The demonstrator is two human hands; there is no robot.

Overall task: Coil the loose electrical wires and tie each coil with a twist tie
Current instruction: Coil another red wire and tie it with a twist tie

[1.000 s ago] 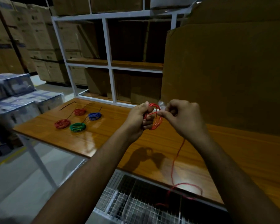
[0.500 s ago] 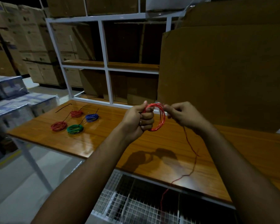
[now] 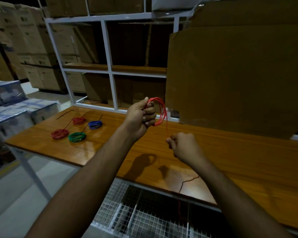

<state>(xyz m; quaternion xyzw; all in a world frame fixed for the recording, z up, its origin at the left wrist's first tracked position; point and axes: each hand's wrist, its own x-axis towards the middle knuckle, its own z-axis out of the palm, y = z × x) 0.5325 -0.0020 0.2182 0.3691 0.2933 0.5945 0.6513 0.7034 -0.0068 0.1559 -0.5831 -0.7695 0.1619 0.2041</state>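
The left hand (image 3: 141, 117) is raised above the tabletop (image 3: 230, 160), fingers curled tight around one side of a red coil (image 3: 159, 111) that loops out to the hand's right. A strand runs down from the coil to the right hand (image 3: 183, 146), lower and nearer the front edge, which pinches it between thumb and curled fingers. The loose wire (image 3: 184, 183) trails over the front edge. Near the left end lie two red coils (image 3: 59, 133) (image 3: 78, 120), a green coil (image 3: 77, 136) and a blue coil (image 3: 95, 124).
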